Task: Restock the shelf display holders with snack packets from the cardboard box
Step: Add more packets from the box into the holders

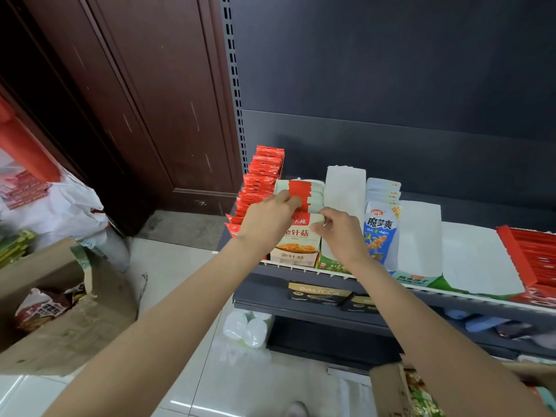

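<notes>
On the shelf a row of red-and-white snack packets stands in a white display holder printed with an orange food picture. My left hand grips the left side of the front packets, fingers curled over their top edge. My right hand pinches the right side of the same packets at the holder's corner. A cardboard box with torn flaps sits on the floor at the left, snack bags inside it.
Red packets fill the holder to the left. Blue-and-white pouches and empty white holders stand to the right, then a red tray. A second box lies at the bottom right. White bags lean by the brown door.
</notes>
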